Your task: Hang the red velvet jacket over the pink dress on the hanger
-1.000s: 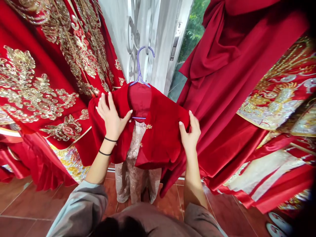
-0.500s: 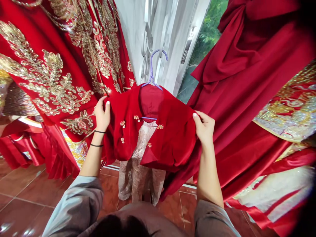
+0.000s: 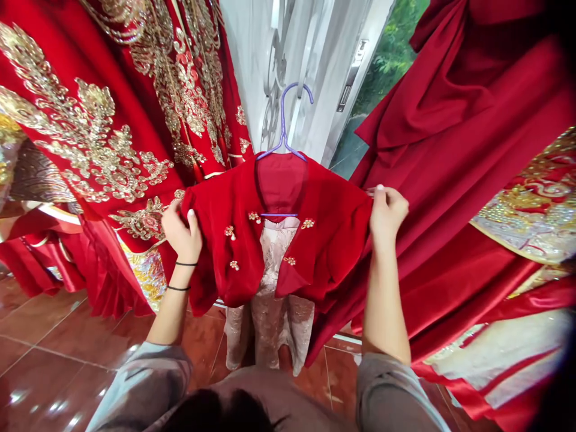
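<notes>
A short red velvet jacket with small gold flower-shaped fastenings hangs on a purple hanger. Its front is parted, and beneath it shows a pale patterned garment with a lace-like sheen. My left hand, two dark bands on its wrist, has the jacket's left shoulder edge between thumb and fingers. At the opposite shoulder, my right hand pinches the sleeve edge, its fingertips partly hidden. The jacket is spread wide between both hands.
A red gown with gold beading hangs close on the left. Plain dark red draped fabric and beaded cloth hang on the right. Behind the hanger stands a white door frame with a metal latch. The floor has reddish tiles.
Both hands have moved outward, the left one slightly lower, and the jacket's shoulders are stretched wider. The jacket and hanger appear a little further right in view.
</notes>
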`<action>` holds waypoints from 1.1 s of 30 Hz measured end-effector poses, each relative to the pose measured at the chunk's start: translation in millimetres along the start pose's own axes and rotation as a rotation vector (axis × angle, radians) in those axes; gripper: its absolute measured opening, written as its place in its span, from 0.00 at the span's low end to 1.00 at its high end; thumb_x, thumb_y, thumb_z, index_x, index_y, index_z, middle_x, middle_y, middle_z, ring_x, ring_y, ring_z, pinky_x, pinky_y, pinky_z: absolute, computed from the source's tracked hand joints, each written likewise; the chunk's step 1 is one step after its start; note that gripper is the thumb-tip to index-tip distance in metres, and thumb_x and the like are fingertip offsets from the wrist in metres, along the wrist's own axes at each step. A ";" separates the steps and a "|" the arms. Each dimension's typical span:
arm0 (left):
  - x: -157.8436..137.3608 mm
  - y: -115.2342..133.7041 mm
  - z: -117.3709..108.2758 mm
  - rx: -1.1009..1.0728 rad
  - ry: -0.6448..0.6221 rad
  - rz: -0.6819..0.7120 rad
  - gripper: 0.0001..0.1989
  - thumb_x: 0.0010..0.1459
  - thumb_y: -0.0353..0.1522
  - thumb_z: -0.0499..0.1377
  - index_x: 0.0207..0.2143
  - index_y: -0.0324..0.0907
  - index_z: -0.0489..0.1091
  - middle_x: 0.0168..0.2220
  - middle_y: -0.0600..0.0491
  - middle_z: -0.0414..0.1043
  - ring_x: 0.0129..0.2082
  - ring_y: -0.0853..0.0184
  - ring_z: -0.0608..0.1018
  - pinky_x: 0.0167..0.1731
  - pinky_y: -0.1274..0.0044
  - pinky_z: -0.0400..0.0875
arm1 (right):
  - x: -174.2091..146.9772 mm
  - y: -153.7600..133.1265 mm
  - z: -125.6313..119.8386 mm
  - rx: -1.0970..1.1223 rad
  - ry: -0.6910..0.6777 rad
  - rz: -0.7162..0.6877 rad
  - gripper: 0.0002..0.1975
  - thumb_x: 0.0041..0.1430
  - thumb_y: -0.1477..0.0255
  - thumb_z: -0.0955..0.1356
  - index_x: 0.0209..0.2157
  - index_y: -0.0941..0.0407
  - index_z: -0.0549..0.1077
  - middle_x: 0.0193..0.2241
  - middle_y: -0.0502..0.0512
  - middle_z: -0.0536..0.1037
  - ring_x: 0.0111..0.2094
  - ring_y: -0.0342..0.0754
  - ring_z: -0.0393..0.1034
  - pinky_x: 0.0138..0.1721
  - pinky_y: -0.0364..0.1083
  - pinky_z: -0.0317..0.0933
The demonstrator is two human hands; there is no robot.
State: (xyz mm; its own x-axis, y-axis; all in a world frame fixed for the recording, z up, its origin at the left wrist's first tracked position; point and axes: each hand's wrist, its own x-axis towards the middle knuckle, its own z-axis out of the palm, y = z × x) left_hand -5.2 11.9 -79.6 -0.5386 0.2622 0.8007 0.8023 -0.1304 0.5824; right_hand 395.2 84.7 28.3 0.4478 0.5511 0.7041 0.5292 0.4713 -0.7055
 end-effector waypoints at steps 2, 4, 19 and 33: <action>-15.7 18.0 -3.8 0.014 0.202 0.090 0.28 0.62 0.43 0.52 0.59 0.34 0.60 0.59 0.33 0.60 0.61 0.50 0.63 0.61 0.58 0.54 | -50.0 -20.9 -4.5 -0.106 0.307 -0.308 0.12 0.62 0.66 0.62 0.36 0.58 0.73 0.36 0.59 0.76 0.42 0.53 0.71 0.49 0.56 0.63; -36.2 42.5 -0.9 -0.010 0.235 0.222 0.28 0.59 0.42 0.55 0.57 0.35 0.61 0.57 0.34 0.61 0.60 0.50 0.64 0.60 0.58 0.56 | -109.8 -41.9 1.5 -0.112 0.385 -0.550 0.06 0.61 0.70 0.64 0.36 0.56 0.72 0.35 0.56 0.75 0.41 0.51 0.71 0.50 0.55 0.63; -36.8 65.1 1.2 0.134 -0.162 0.172 0.16 0.60 0.35 0.57 0.48 0.39 0.71 0.48 0.40 0.72 0.48 0.52 0.72 0.51 0.59 0.57 | -169.9 -3.9 18.4 0.142 0.028 -0.007 0.17 0.61 0.61 0.66 0.38 0.62 0.77 0.30 0.58 0.80 0.28 0.46 0.74 0.33 0.44 0.68; -13.6 101.1 -49.7 -0.077 -0.167 0.327 0.10 0.58 0.29 0.54 0.24 0.43 0.58 0.24 0.54 0.59 0.27 0.65 0.66 0.32 0.72 0.60 | -156.8 -46.8 -54.3 -0.244 -0.238 0.008 0.14 0.60 0.70 0.61 0.37 0.60 0.77 0.21 0.52 0.73 0.21 0.45 0.65 0.25 0.43 0.58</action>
State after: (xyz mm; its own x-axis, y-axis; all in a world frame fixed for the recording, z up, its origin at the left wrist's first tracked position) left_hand 70.4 -52.4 -24.6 -0.2030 0.3466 0.9158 0.8998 -0.3028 0.3141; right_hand 339.4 -61.2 -44.7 0.2875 0.7127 0.6398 0.6963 0.3032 -0.6506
